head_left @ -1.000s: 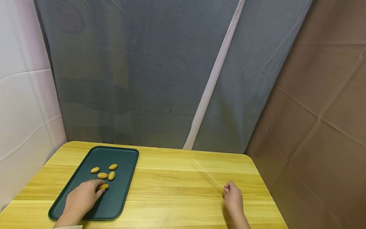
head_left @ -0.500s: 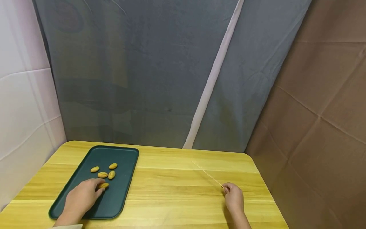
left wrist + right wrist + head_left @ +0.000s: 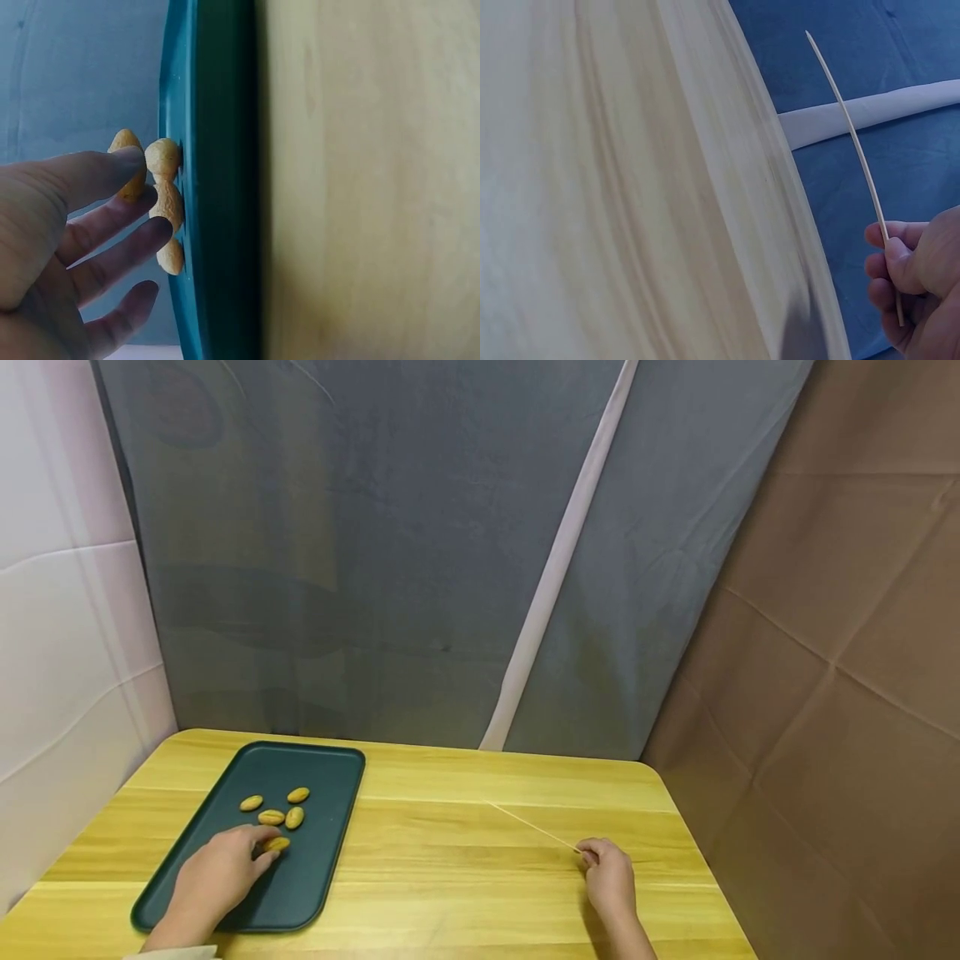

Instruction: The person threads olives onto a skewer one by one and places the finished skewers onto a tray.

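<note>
The bare left hand (image 3: 216, 868) pinches a yellow-brown, oval, nut-like piece (image 3: 278, 843) over the dark green rectangular tray (image 3: 296, 897); the right hand (image 3: 610, 875) grips a thin, pale wooden stick (image 3: 534, 827). I'd keep that pinch gentle, the stick's pointed tip well clear.

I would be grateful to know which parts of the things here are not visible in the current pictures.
- Head view: part of the yellow-brown oval nut, covered by the left hand's fingers.
- Right wrist view: a stretch of the thin pale wooden stick, behind the right hand's thumb.
- Left wrist view: both ends of the dark green rectangular tray, cut off by the top and bottom edges.
</note>
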`<state>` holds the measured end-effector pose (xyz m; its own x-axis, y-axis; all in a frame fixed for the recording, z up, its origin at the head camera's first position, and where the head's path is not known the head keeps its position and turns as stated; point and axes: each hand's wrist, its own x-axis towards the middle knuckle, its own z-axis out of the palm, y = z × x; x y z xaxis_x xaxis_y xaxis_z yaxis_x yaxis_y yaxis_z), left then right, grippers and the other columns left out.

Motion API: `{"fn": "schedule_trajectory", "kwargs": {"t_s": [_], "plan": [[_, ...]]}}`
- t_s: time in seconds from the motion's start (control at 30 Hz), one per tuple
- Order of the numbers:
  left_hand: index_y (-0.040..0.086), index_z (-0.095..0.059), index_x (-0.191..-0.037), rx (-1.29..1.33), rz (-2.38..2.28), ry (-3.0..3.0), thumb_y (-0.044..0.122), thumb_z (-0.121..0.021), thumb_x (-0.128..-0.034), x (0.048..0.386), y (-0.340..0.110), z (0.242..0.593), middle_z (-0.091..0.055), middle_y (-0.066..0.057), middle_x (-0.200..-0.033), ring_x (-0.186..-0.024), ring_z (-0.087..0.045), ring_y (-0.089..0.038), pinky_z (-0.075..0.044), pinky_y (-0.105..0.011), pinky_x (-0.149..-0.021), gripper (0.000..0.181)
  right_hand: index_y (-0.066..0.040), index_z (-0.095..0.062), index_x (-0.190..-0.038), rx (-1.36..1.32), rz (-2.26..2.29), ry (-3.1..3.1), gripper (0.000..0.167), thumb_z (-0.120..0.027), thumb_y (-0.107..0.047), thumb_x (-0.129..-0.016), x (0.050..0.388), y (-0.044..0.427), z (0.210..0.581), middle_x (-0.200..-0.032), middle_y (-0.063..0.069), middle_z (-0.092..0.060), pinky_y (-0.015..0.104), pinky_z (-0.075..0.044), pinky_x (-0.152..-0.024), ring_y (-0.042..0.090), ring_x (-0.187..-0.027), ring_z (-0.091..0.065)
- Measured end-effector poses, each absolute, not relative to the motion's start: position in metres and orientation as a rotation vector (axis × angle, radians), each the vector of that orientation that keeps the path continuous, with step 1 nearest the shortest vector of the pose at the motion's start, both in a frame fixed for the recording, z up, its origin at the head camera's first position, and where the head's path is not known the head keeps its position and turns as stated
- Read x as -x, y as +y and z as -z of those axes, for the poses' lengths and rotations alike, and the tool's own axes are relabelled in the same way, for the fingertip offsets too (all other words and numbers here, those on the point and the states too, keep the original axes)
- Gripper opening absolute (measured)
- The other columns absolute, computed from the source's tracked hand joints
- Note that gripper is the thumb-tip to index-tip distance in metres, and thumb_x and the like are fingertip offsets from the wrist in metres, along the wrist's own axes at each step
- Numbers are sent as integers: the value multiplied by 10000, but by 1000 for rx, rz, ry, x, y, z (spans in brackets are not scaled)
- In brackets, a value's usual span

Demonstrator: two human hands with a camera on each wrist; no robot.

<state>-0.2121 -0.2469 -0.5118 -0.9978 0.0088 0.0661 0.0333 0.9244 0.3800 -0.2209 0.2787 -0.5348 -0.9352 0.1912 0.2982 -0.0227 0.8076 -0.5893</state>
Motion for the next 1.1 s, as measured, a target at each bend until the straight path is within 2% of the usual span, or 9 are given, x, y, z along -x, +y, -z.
{"fn": "schedule_trajectory", "kwargs": {"t_s": [0.33,0.6,0.93,1.1], "plan": [[78,-768,-1098,67,607,-3002,206,-834,-847,211,-244,509,-707,-191,-1095,-991,-661,-437,-521,-594,-771,290,-48,-797,-913,78,-875,-2601,232,-668,134,-849,221,273,535,-825,10,-698,363,-563,-693,204,-780,-678],[63,-766,-1109,112,619,-2958,187,-842,-835,210,-240,506,-701,-207,-1138,-1054,-646,-461,-510,-624,-814,310,-38,-798,-924,36,-915,-2588,375,-589,237,-779,221,269,533,-837,2,-701,312,-568,-701,184,-793,-684],[98,-779,-1086,204,672,-2913,182,-839,-838,211,-232,505,-722,-140,-1071,-967,-682,-379,-537,-588,-756,269,-47,-797,-921,7,-939,-2600,451,-537,277,-745,220,264,532,-839,-12,-694,304,-581,-718,182,-805,-691],[114,-780,-1089,243,678,-2887,181,-841,-837,212,-226,504,-721,-131,-1088,-955,-688,-342,-543,-571,-749,268,-33,-792,-928,-6,-959,-2607,455,-532,289,-741,220,261,531,-848,-8,-690,300,-583,-720,192,-818,-691]]}}
